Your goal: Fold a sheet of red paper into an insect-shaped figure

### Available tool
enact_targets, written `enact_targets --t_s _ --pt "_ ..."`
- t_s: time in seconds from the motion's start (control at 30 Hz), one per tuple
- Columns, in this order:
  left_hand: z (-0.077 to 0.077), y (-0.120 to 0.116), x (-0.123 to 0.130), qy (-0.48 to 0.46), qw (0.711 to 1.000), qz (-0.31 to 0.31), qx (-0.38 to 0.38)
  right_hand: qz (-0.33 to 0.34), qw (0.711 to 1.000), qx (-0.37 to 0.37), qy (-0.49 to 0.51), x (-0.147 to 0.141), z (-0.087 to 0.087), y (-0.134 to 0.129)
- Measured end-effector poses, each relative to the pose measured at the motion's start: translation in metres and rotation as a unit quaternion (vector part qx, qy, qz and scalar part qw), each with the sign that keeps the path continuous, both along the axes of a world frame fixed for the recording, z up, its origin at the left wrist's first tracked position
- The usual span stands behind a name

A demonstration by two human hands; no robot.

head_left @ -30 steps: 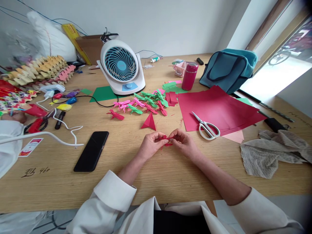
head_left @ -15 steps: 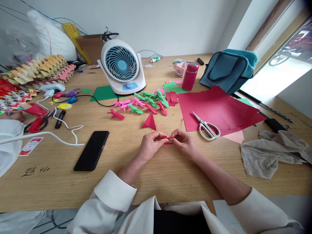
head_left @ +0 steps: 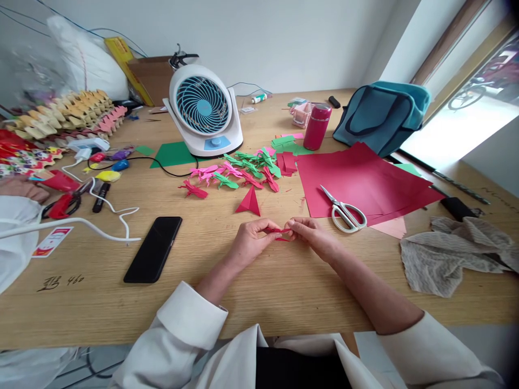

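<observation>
Between my hands, low over the table, is a small red paper piece [head_left: 283, 231], partly hidden by the fingers. My left hand [head_left: 254, 238] pinches its left end, and my right hand [head_left: 310, 233] grips the right end between thumb and fingers. Just beyond lies a folded red paper triangle [head_left: 249, 201]. Farther off is a cluster of folded green [head_left: 247, 162], pink [head_left: 206, 173] and red [head_left: 193, 189] paper figures. White-handled scissors [head_left: 344, 212] rest on large red paper sheets [head_left: 368, 181] to the right.
A black phone [head_left: 153, 249] lies left of my arms. Behind the paper figures stand a white fan [head_left: 203, 105] and a red flask [head_left: 317, 127]. A blue bag [head_left: 379, 116] and a crumpled cloth [head_left: 446, 251] are on the right. Another person's hand [head_left: 20, 189] shows at far left.
My right hand has turned slightly and its fingers have shifted on the red paper piece. My left hand has barely moved. The other person's hand at far left has moved further into view.
</observation>
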State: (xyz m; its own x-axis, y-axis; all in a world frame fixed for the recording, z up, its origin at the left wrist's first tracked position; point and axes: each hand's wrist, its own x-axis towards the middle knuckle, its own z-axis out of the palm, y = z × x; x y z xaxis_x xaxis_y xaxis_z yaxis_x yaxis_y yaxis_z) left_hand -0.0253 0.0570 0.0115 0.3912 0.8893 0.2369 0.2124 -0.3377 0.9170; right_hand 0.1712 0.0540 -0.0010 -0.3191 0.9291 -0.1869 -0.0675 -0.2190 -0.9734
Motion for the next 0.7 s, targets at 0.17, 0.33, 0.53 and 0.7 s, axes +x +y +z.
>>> enact_targets --t_s 0.17,0.33,0.53,0.7 --pt "0.0008 -0.0001 0.0014 0.025 0.999 0.015 0.046 0.010 0.999 -0.006 -0.038 0.0000 0.0031 -0.0010" --pt "0.0010 -0.0020 0.0017 -0.001 0.999 0.032 -0.021 0.031 0.998 -0.014 -0.047 0.0010 0.0056 -0.0014" --pt "0.0009 -0.0022 0.0018 0.008 0.999 0.034 -0.003 0.053 0.997 -0.029 -0.037 0.0033 0.0072 -0.0003" --pt "0.0015 -0.0014 0.0022 0.021 0.999 0.017 0.036 0.049 0.998 -0.036 -0.032 0.0039 0.0068 0.0005"
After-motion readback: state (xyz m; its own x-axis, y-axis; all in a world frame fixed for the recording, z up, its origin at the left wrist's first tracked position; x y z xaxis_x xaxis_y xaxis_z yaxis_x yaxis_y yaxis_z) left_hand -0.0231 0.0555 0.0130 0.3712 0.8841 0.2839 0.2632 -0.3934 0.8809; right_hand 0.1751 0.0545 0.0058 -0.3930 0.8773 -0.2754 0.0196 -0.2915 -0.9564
